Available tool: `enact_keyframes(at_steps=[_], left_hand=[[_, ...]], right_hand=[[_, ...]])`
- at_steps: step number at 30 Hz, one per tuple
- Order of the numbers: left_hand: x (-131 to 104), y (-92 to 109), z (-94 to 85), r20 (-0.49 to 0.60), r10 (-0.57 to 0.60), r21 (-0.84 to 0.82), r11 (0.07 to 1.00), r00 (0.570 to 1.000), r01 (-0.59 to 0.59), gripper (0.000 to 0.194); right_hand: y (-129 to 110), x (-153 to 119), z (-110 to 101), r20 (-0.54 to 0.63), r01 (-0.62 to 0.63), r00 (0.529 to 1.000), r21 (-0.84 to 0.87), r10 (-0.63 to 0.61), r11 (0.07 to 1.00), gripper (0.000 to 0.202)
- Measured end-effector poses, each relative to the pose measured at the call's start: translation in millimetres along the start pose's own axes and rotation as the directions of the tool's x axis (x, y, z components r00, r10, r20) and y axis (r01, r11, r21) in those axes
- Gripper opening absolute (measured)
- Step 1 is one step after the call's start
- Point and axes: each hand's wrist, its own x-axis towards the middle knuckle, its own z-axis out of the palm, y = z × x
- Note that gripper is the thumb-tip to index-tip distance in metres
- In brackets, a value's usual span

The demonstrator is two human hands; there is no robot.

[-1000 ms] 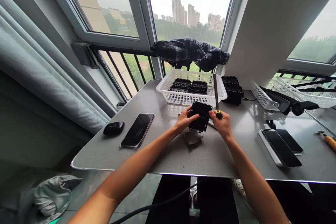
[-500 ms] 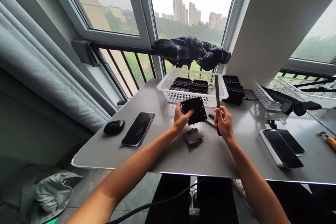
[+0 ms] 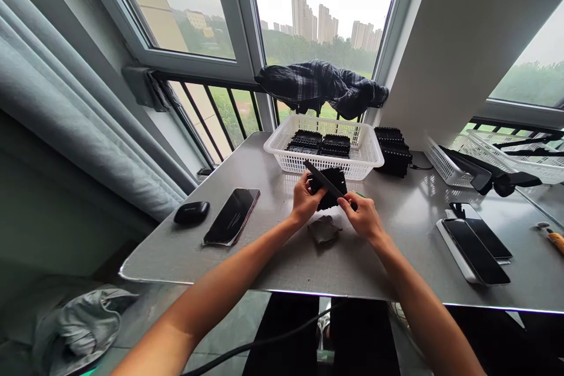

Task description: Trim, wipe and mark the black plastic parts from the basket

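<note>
My left hand (image 3: 305, 202) is closed around the left edge of a square black plastic panel (image 3: 338, 178), its thumb on the face. The panel has small notches along its edges and is held tilted above the table. My right hand (image 3: 363, 215) grips the lower end of a long, flat, dark file (image 3: 322, 176). The file lies slantwise across the panel, its far end pointing up and left near my left fingers. Below the panel, a crumpled grey cloth (image 3: 325, 229) rests on the table. A green item is mostly hidden behind my right hand.
A white basket (image 3: 286, 163) with several black panels stands behind my hands. More black parts (image 3: 391, 153) are stacked beside it. A phone (image 3: 232, 216) and a black case (image 3: 191, 212) lie left; two phones (image 3: 476, 249) lie right. The table's front edge (image 3: 308, 292) is near.
My right hand has moved left and turned the file from upright to slanting, bringing it across the panel. My left hand still holds the panel in nearly the same place.
</note>
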Motion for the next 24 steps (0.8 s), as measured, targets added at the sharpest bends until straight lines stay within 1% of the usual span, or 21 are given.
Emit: enact_keyframes(at_steps=[8, 12, 18, 20, 24], left_hand=[[0, -3, -0.6, -0.010, -0.005, 0.007, 1.000, 1.000, 0.005, 0.033], [0, 1, -1.2, -0.039, -0.018, 0.043, 0.999, 0.999, 0.020, 0.031], [0, 3, -1.9, -0.048, -0.036, 0.047, 0.998, 0.998, 0.038, 0.031], [0, 4, -1.9, -0.052, -0.036, 0.061, 0.997, 0.998, 0.039, 0.031], [0, 4, -1.5, -0.049, -0.016, 0.072, 0.997, 0.999, 0.019, 0.031]], right_hand=[[-4, -2, -2, -0.004, -0.007, 1.000, -0.032, 0.007, 0.999, 0.040], [1, 0, -4, -0.049, -0.027, 0.998, -0.068, 0.024, 0.997, 0.040], [6, 1, -8, -0.122, -0.081, 0.991, -0.168, 0.061, 0.983, 0.039], [5, 0, -8, -0.120, -0.085, 0.991, -0.180, 0.064, 0.980, 0.037], [2, -1, -7, -0.073, -0.029, 0.997, -0.175, 0.016, 0.984, 0.036]])
